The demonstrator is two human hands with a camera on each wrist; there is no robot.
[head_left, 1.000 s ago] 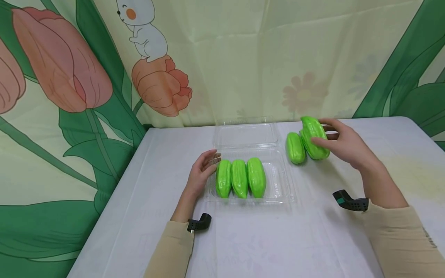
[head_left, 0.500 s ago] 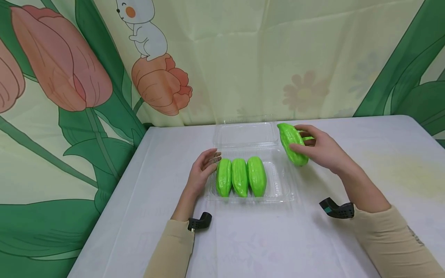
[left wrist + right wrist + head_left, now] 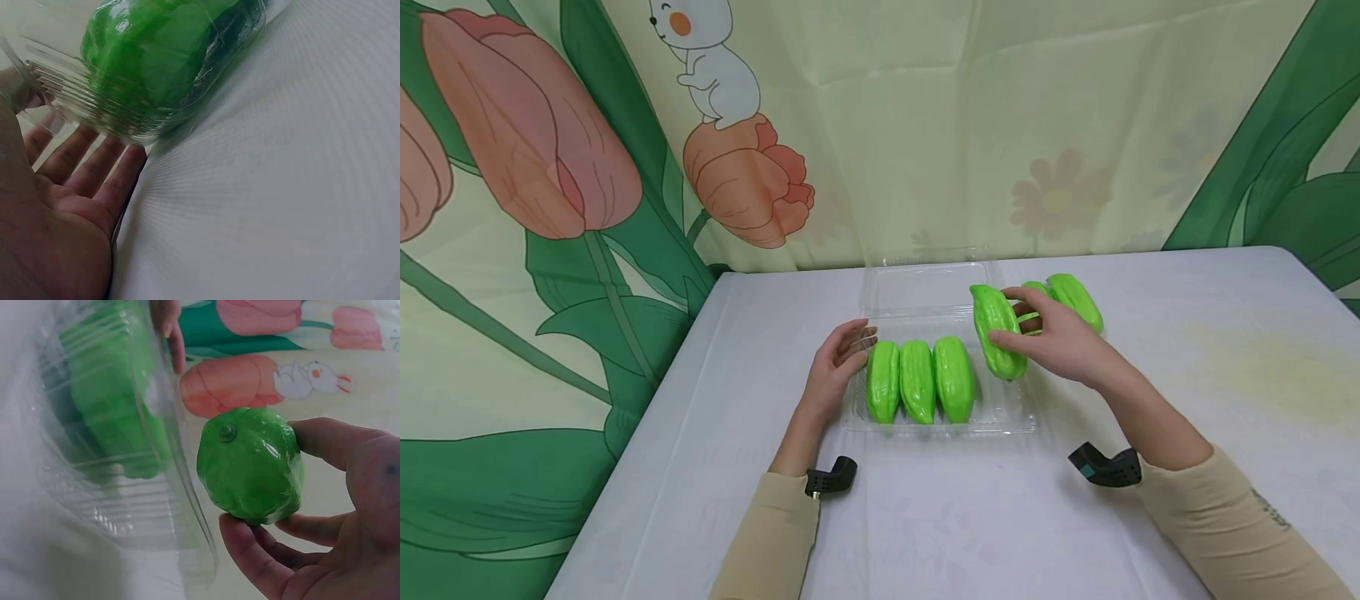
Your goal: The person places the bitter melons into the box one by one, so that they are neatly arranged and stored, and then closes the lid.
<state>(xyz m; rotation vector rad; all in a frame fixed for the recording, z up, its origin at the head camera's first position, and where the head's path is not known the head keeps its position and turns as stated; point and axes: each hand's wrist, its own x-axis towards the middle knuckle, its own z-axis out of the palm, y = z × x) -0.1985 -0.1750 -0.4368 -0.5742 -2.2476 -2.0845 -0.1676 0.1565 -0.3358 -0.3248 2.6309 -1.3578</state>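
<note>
My right hand [image 3: 1056, 337] grips a glossy, ridged green vegetable [image 3: 997, 332] between thumb and fingers, above the right part of a clear plastic clamshell box [image 3: 1003, 417]. Its blunt end, with a small round stem stub, faces the right wrist camera. Three similar green vegetables [image 3: 917, 385] lie side by side in the left and middle of the box's base. At the box's left side my left hand [image 3: 837, 367] holds the rim, thumb over the edge and fingers along the outside wall [image 3: 131, 134].
Behind my right hand lie two more green vegetables [image 3: 1077, 302], one partly hidden. The box's open lid [image 3: 928, 287] extends toward the back edge of the white-covered table [image 3: 760, 333]. A printed curtain [image 3: 887, 125] hangs just behind it.
My right hand has carried one green vegetable leftward and toward me, from the back right to over the box, uncovering others behind it. My left hand has stayed at the box's left side.
</note>
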